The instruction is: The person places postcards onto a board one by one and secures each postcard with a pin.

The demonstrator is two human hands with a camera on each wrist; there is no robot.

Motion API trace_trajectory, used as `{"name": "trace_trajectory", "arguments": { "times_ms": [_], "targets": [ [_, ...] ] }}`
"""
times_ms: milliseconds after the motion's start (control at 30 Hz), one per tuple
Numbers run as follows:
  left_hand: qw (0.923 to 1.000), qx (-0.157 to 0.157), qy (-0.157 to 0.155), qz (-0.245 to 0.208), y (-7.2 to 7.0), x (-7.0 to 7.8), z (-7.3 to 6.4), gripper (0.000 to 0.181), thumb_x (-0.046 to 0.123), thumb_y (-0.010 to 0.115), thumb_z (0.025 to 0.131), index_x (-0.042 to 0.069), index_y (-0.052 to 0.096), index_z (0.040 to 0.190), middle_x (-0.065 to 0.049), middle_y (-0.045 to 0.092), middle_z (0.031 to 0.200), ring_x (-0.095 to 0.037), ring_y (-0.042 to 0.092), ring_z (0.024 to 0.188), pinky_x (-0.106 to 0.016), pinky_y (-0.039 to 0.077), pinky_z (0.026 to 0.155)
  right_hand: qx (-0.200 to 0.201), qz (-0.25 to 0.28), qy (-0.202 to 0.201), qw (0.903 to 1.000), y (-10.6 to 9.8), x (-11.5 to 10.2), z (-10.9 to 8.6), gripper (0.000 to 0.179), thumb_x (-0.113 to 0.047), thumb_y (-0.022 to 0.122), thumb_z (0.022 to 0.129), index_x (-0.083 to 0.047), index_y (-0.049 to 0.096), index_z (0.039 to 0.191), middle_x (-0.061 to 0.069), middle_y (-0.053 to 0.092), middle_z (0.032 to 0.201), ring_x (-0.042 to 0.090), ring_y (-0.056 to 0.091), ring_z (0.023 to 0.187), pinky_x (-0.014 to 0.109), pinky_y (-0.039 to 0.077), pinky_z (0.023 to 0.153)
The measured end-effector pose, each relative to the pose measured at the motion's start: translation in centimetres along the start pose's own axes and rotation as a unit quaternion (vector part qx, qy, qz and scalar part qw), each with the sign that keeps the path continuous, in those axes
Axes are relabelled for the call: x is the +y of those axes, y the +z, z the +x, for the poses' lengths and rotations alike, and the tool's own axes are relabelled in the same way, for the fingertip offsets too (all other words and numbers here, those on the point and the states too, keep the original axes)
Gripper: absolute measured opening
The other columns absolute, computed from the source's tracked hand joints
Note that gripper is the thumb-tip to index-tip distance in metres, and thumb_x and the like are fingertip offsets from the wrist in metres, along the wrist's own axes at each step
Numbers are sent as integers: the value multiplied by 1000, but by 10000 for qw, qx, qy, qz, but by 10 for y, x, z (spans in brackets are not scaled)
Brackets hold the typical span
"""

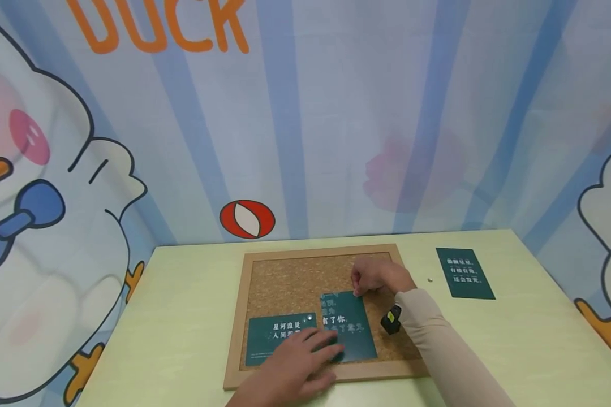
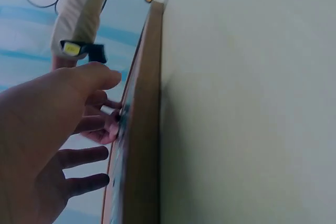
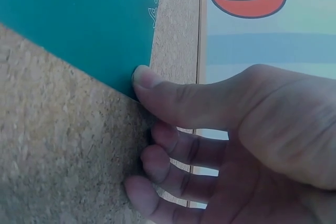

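Note:
A dark green card with white Chinese lettering (image 1: 353,345) lies upright in format on the framed cork board (image 1: 285,277). My right hand (image 1: 377,276) pinches its top right corner; in the right wrist view the thumb (image 3: 173,95) lies on the card's face, with the other fingers curled below. My left hand (image 1: 297,364) reaches over the board's front edge with fingers spread, overlapping the lower left of this card. Beside it a second green card (image 1: 265,336) lies sideways on the cork, a small shiny round pin (image 1: 309,317) at its upper right.
Right of the board, a third green card (image 1: 465,274) lies on the pale yellow table (image 1: 183,316), with a tiny shiny round piece (image 1: 430,280) near it. The board's wooden frame (image 1: 239,316) forms a raised edge. Behind stands a printed backdrop (image 1: 326,124).

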State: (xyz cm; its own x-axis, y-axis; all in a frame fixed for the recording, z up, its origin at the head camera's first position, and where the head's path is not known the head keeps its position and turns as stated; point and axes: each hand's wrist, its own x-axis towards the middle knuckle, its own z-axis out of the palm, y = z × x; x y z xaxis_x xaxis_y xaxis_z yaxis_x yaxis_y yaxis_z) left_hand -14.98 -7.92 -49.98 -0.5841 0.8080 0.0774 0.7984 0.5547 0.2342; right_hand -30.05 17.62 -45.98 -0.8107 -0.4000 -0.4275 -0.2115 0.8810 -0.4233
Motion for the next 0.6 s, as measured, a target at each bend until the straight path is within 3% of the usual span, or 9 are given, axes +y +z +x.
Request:
{"name": "trace_trajectory", "arguments": {
  "times_ms": [167,333,467,600],
  "targets": [
    [9954,394,-846,-227,-16,-18,-7,47,43,56,107,23,56,150,-5,53,152,-29,50,138,-54,46,106,39,103,10,9999,2,0,-1,22,-11,76,96,-12,65,77,-2,54,70,12,49,61,26,38,55],
    [9795,914,-1790,-153,-28,-42,-19,51,41,65,103,19,58,148,-7,55,150,-34,49,138,-59,43,108,58,207,-36,9998,3,-1,-3,22,-10,76,95,-11,64,77,-2,53,69,13,48,61,26,38,54],
    [9550,1354,-2633,188,-32,-63,-30,58,37,72,98,13,56,148,-13,53,149,-43,50,134,-65,44,103,125,206,-1,9997,3,-1,-4,22,-11,76,95,-11,64,77,-2,52,69,13,48,61,26,37,54],
    [9174,1535,-3671,29,-32,-81,-40,65,33,69,98,5,46,153,-24,44,153,-51,49,131,-68,47,96,183,272,1,9995,4,0,-4,21,-10,76,96,-10,65,77,-2,53,70,13,48,62,26,37,55]
  ]
}}
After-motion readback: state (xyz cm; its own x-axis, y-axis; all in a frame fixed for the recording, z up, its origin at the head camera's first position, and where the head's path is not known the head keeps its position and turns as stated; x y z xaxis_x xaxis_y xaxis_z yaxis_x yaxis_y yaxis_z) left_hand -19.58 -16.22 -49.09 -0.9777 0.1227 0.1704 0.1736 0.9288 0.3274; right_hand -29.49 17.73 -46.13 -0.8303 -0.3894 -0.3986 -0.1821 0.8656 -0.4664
